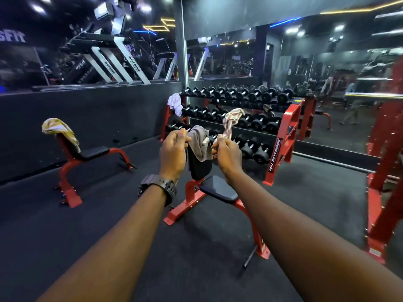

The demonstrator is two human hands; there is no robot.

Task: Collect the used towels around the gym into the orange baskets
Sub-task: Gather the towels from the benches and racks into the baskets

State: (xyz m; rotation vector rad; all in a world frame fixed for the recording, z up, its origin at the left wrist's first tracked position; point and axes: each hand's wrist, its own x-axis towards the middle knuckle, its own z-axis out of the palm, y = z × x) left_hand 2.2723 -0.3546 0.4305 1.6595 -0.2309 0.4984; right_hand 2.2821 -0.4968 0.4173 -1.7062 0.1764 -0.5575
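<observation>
A grey towel (pixel 199 141) is draped over the upright backrest of a red bench (pixel 218 188) straight ahead. My left hand (pixel 173 152) pinches the towel's top left edge, and my right hand (pixel 226 156) is closed on its right edge. Behind it, a beige striped towel (pixel 232 119) hangs from the dumbbell rack (pixel 281 147), its lower end just above my right hand. A white and pink towel (pixel 175 103) hangs on the rack's left end. A yellow towel (pixel 57 128) lies over the backrest of a second red bench (pixel 93 153) at the left. No orange basket is in view.
The three-tier rack of black dumbbells stands against a wall mirror. A red steel frame (pixel 381 192) rises at the right edge. A low dark wall (pixel 87 114) runs along the left, with treadmills behind it. Dark rubber floor surrounds both benches.
</observation>
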